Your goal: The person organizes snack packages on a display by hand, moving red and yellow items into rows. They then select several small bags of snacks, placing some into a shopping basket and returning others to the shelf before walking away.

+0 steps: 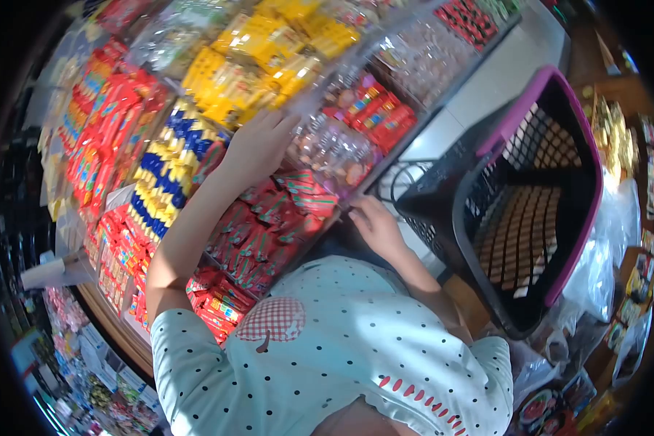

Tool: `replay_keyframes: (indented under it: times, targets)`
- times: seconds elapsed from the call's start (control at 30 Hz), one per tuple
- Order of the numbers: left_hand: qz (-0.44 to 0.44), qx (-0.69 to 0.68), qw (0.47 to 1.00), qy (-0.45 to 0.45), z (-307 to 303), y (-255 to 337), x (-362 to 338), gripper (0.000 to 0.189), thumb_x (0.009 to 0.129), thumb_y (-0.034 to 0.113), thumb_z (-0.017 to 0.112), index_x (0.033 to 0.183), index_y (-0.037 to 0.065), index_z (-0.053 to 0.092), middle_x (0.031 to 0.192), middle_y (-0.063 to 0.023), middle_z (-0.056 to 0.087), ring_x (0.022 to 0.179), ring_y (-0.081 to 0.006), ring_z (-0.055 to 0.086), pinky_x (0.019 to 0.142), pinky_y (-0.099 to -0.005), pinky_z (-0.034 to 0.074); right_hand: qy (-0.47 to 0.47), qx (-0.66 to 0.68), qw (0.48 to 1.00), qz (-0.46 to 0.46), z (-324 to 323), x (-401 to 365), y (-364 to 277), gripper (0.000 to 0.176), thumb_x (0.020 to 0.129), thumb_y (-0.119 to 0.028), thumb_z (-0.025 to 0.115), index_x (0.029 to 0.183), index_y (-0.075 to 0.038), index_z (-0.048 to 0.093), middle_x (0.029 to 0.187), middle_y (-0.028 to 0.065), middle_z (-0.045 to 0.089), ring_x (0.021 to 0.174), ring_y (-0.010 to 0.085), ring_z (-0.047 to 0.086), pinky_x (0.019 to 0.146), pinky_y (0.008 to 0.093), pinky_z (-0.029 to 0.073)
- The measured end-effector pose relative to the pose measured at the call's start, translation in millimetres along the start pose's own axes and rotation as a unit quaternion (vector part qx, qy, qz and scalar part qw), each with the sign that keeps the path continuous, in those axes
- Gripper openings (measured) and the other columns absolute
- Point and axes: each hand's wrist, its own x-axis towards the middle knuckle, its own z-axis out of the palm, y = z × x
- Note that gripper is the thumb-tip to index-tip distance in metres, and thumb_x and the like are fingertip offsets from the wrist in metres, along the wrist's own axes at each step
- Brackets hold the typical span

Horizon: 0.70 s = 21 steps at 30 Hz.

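Observation:
My left hand [260, 147] reaches across the candy bins with its fingers stretched out, by the clear divider between the yellow packets [258, 58] and the clear bags of brown sweets [334, 149]. No item shows in it, though its palm is hidden. Just below its wrist lie red-and-green wrapped candies [258, 236]. At the near edge of the bins is my right hand [376, 224], its fingers loosely extended against the rim [356, 192]. Nothing is visible in it.
A black shopping basket [461, 240] with a purple handle [570, 94] stands to my right. Blue-and-yellow wrapped sweets [160, 178] and red packets [105, 134] fill bins on the left. Plastic bags [607, 254] and boxes crowd the far right. Pale tiled floor [479, 94] shows beyond the bins.

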Motion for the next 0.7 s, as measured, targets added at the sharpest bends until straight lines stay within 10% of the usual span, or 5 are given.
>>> replay_keyframes:
  times: [0.3, 0.7]
  targets:
    - [-0.130, 0.031, 0.967, 0.216, -120.8, -76.4, -72.9, 0.016, 0.078, 0.002, 0.062, 0.093, 0.002, 0.059, 0.080, -0.0118, 0.057, 0.079, -0.0293, 0.056, 0.070, -0.0372, 0.045, -0.023, 0.405, 0.913, -0.036, 27.7, 100.1, -94.0, 0.018, 0.084, 0.001, 0.059, 0.103, 0.002, 0.059, 0.091, 0.0045, 0.062, 0.083, 0.0088, 0.057, 0.074, 0.0233, 0.046]
    - [-0.222, 0.056, 0.915, 0.333, -124.5, -135.7, -100.1, 0.015, 0.077, 0.005, 0.062, 0.092, 0.003, 0.059, 0.088, -0.0116, 0.058, 0.086, -0.0306, 0.053, 0.078, -0.0381, 0.043, 0.146, -0.059, 0.918, -0.365, 85.3, 352.7, -215.7, 0.025, 0.075, -0.003, 0.058, 0.100, -0.003, 0.058, 0.100, 0.0145, 0.059, 0.095, 0.0297, 0.056, 0.084, 0.0409, 0.042]
